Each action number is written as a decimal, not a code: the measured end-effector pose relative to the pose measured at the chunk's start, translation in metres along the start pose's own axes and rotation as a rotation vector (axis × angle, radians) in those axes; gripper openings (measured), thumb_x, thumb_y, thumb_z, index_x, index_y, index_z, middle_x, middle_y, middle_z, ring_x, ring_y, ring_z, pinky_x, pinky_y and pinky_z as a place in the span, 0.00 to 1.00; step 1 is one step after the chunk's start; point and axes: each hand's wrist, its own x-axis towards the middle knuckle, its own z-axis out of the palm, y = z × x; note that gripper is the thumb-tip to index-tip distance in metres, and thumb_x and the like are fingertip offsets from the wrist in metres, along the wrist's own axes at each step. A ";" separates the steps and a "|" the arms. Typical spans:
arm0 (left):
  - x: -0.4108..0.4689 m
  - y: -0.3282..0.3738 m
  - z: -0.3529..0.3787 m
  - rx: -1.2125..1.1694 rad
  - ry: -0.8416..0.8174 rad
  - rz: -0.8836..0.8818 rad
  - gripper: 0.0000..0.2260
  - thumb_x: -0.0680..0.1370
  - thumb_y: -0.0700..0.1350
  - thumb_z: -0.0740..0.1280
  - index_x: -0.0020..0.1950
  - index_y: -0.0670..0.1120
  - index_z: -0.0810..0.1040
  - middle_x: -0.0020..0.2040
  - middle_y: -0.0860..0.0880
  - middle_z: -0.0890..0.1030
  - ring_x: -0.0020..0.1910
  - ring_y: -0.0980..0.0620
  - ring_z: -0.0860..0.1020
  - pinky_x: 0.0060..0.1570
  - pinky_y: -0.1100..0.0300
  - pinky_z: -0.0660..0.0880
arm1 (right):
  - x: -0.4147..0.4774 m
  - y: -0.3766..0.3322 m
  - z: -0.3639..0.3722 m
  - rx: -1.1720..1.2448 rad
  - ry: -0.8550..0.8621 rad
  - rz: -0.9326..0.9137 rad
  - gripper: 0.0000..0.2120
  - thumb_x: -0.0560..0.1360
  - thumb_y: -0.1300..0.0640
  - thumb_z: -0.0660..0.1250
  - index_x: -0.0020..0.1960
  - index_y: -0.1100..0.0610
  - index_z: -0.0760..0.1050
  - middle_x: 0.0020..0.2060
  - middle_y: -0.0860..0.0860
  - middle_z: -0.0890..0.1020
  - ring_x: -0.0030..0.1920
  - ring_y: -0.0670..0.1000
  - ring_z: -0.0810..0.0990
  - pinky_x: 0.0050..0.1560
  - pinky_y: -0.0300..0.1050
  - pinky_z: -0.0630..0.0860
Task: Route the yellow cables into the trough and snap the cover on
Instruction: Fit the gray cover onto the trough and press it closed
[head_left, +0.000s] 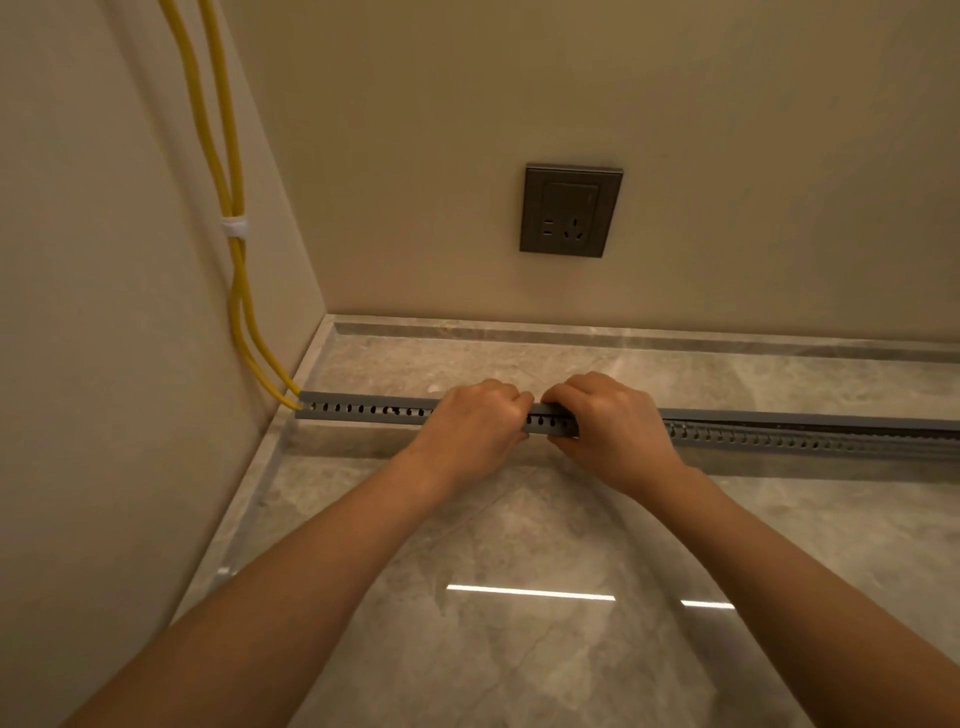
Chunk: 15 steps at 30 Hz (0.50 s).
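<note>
A long grey slotted trough (363, 410) lies on the marble floor, running from the left wall off to the right. Two yellow cables (228, 171) hang down the left wall, bound by a white tie (235, 227), and enter the trough's left end. The grey cover (779, 419) sits flush on the left stretch; to the right of my hands it stands slightly raised above the trough. My left hand (475, 423) and my right hand (613, 423) grip the trough and cover side by side at the middle, fingers curled over the top, thumbs at the front.
A grey wall socket (570, 210) sits on the back wall above the floor. A marble skirting strip (623, 332) runs along the back wall. The left wall stands close to the trough's end. Glossy floor tiles (519, 571) spread in front.
</note>
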 end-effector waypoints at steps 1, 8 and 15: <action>0.000 0.001 0.000 0.014 -0.004 -0.002 0.11 0.79 0.48 0.61 0.57 0.43 0.73 0.51 0.47 0.79 0.51 0.48 0.76 0.39 0.58 0.67 | -0.001 0.000 0.000 -0.016 0.011 0.009 0.07 0.68 0.58 0.73 0.44 0.57 0.80 0.36 0.52 0.81 0.36 0.55 0.78 0.28 0.43 0.68; 0.005 0.014 0.004 0.182 -0.061 -0.016 0.07 0.77 0.39 0.60 0.53 0.41 0.74 0.47 0.45 0.78 0.45 0.47 0.77 0.36 0.56 0.69 | 0.012 -0.003 -0.001 -0.087 -0.041 0.040 0.03 0.63 0.63 0.69 0.37 0.59 0.76 0.29 0.53 0.78 0.29 0.56 0.74 0.27 0.41 0.62; 0.010 0.011 0.005 0.098 -0.066 -0.014 0.06 0.78 0.41 0.60 0.51 0.41 0.75 0.48 0.44 0.79 0.48 0.46 0.76 0.37 0.57 0.64 | 0.017 0.002 0.001 -0.091 -0.102 0.024 0.04 0.65 0.58 0.68 0.39 0.57 0.76 0.30 0.52 0.79 0.31 0.56 0.75 0.30 0.42 0.62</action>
